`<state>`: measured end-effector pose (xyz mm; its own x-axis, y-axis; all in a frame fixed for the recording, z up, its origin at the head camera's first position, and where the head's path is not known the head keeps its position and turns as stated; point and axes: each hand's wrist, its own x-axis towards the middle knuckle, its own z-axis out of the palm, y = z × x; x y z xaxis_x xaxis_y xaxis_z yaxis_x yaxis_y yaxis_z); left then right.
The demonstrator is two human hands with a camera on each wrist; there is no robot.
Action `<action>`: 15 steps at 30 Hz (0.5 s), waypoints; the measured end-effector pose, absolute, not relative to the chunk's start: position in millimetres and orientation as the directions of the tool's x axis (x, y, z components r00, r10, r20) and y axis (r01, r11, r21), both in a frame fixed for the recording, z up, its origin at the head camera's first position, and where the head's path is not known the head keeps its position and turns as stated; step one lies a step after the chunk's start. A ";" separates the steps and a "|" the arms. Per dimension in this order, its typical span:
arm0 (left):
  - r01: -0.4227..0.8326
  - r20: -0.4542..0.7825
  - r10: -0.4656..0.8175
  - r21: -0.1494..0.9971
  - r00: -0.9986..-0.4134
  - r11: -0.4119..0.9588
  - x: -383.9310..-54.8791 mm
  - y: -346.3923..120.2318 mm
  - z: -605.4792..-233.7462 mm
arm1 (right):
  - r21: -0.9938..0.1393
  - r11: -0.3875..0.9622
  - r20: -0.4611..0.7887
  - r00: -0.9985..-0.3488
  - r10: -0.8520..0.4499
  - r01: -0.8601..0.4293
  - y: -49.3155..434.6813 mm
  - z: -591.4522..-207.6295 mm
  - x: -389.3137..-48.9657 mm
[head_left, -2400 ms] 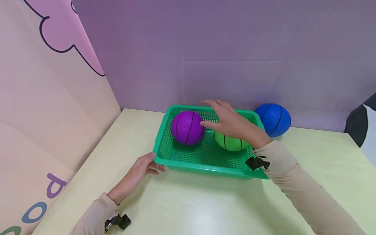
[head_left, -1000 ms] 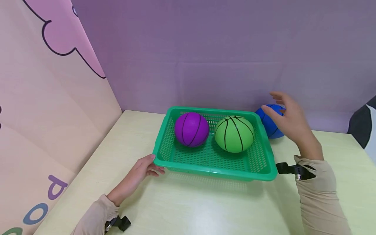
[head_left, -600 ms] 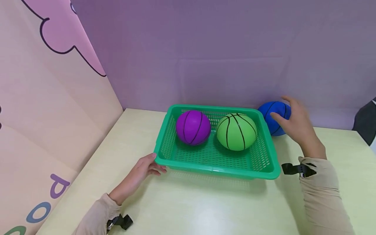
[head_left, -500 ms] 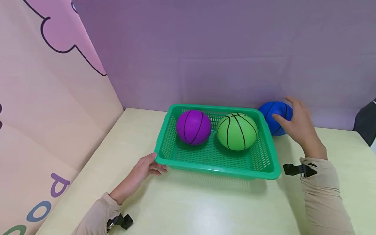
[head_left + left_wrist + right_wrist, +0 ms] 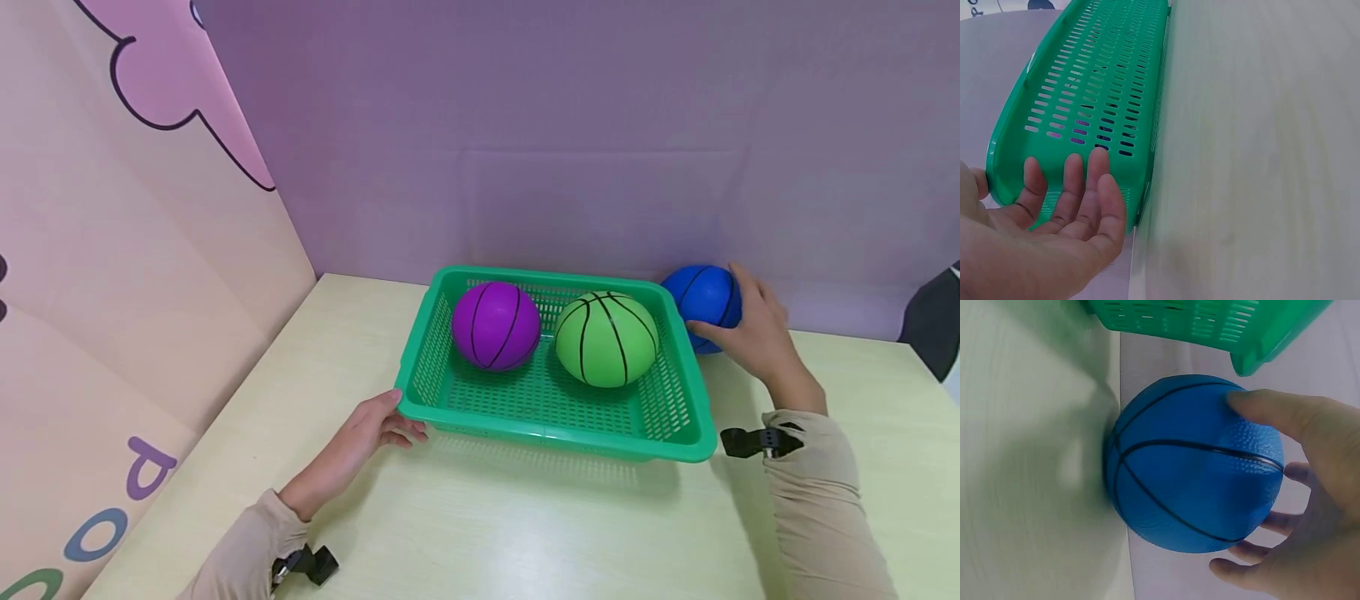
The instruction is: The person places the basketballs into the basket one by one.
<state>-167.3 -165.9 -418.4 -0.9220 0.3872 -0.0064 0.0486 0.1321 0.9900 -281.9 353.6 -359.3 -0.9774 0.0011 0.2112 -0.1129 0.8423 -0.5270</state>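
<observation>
The right hand (image 5: 757,333) is at a blue toy basketball (image 5: 701,304), its thumb on the near side and its fingers around the right and back. In the right wrist view that ball (image 5: 1191,462) sits on the table with the thumb laid on its surface. At the near left corner of a green plastic basket (image 5: 540,432), the left hand (image 5: 360,437) has its thumb at the rim and its fingers below. The left wrist view shows these fingers (image 5: 1072,194) bent up by the perforated wall. A purple basketball (image 5: 495,327) and a green one (image 5: 606,340) lie inside the basket.
The pale wooden table (image 5: 510,525) runs back to a purple backdrop (image 5: 525,125), close behind the basket and blue ball. A printed panel (image 5: 112,275) stands along the left. The basket's right wall is just beside the blue ball.
The right hand has left the space above the green ball, moved right, and come down around the blue ball. The left hand has stayed at the basket's corner.
</observation>
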 end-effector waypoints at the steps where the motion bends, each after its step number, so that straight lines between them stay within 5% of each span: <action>1: 0.044 -0.010 0.385 0.990 -0.923 0.132 -167.5 -165.8 -418.3 | -0.528 0.842 0.210 -0.978 0.008 -0.106 353.6 -359.4 -281.7; 15: 0.035 -0.021 0.387 0.990 -0.922 0.137 -167.3 -166.9 -417.4 | -0.588 0.804 0.315 -0.942 0.119 -0.095 342.7 -376.4 -284.2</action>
<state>-167.3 -166.9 -417.4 -0.9218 0.3872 -0.0208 0.0351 0.1368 0.9900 -284.2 342.7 -376.4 -0.9418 0.1185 0.3146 -0.0951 0.8036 -0.5875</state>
